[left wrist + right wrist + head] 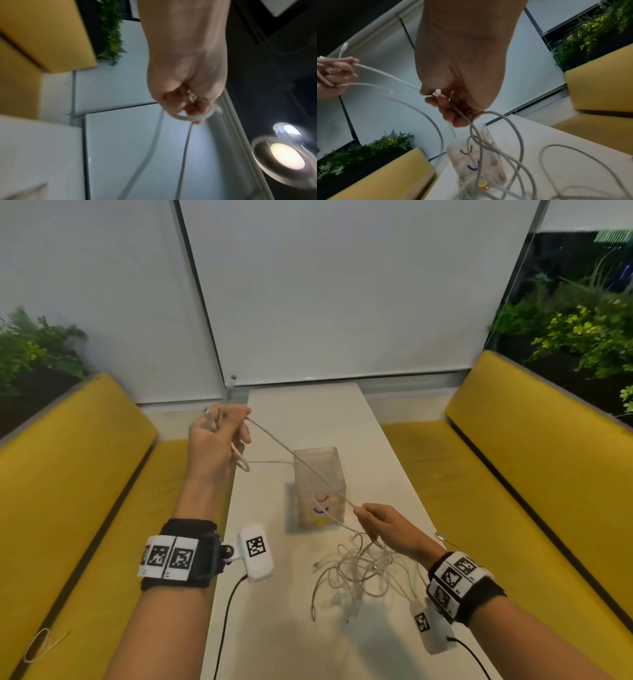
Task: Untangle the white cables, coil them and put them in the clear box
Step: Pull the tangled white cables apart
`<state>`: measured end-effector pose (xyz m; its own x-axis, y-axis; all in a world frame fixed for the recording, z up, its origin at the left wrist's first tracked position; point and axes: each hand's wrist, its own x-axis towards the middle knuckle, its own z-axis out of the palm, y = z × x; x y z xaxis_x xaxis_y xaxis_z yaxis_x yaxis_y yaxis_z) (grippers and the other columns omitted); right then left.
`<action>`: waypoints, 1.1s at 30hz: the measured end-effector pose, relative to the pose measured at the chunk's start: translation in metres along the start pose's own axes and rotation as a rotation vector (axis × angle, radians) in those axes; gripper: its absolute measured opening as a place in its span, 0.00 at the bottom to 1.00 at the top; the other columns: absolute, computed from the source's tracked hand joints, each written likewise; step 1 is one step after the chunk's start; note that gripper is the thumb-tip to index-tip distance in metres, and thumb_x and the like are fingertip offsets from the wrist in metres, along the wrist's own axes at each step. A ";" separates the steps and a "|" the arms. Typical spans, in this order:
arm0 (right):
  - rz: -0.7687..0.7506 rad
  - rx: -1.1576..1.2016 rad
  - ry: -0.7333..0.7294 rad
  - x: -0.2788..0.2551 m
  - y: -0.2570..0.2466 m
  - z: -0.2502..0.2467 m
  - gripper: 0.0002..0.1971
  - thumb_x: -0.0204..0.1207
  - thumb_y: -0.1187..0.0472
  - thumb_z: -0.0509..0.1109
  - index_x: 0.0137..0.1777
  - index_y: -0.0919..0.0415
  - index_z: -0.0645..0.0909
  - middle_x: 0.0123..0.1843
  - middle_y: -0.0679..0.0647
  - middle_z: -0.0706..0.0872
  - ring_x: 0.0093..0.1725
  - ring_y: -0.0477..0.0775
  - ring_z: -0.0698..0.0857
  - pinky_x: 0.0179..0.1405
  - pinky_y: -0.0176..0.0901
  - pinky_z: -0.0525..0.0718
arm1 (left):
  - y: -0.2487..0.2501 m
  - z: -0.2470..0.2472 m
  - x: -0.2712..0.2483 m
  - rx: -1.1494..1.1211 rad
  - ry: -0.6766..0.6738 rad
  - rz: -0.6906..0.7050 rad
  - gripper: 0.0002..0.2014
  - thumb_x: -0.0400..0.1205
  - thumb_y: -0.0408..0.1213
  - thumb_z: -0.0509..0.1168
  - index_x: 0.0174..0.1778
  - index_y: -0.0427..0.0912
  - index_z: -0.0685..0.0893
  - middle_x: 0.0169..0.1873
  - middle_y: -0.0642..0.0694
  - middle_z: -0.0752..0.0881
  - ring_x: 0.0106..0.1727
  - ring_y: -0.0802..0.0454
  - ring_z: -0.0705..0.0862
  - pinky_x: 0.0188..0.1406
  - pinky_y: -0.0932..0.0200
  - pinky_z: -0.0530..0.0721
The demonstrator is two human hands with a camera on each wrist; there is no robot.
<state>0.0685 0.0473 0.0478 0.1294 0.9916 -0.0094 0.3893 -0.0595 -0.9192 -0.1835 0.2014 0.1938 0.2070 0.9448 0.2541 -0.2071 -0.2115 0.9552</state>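
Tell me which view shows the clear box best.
Head view: the whole clear box stands upright on the table, cables crossing it. Right wrist shows it close but partly cropped. Left wrist does not show it.

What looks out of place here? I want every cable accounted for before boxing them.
One white cable lies apart on the left yellow bench seat, away from the tangle on the table. The clear box stands upright.
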 end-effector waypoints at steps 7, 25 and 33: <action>-0.034 -0.086 -0.013 0.017 -0.022 0.008 0.16 0.89 0.52 0.54 0.38 0.53 0.70 0.35 0.47 0.73 0.35 0.48 0.71 0.38 0.49 0.73 | -0.023 0.046 -0.018 1.001 -0.313 0.410 0.23 0.75 0.48 0.79 0.68 0.59 0.86 0.54 0.53 0.71 0.47 0.53 0.83 0.44 0.53 0.84; -0.130 0.253 -0.085 0.012 -0.042 0.033 0.11 0.87 0.62 0.62 0.43 0.65 0.79 0.32 0.47 0.81 0.36 0.53 0.79 0.41 0.40 0.82 | -0.040 0.035 -0.014 0.406 -0.486 0.125 0.24 0.78 0.37 0.78 0.24 0.45 0.69 0.24 0.48 0.62 0.27 0.55 0.61 0.28 0.60 0.61; -0.112 0.004 -0.151 0.022 -0.025 0.053 0.19 0.88 0.58 0.58 0.40 0.66 0.84 0.40 0.57 0.89 0.46 0.54 0.86 0.54 0.40 0.81 | -0.022 0.019 0.001 0.159 0.081 0.189 0.09 0.81 0.44 0.74 0.40 0.50 0.82 0.30 0.42 0.80 0.32 0.53 0.76 0.34 0.51 0.80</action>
<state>0.0132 0.0766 0.0500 -0.0528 0.9980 0.0346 0.3896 0.0525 -0.9195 -0.1606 0.2021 0.1763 0.1001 0.9005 0.4232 -0.0804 -0.4166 0.9055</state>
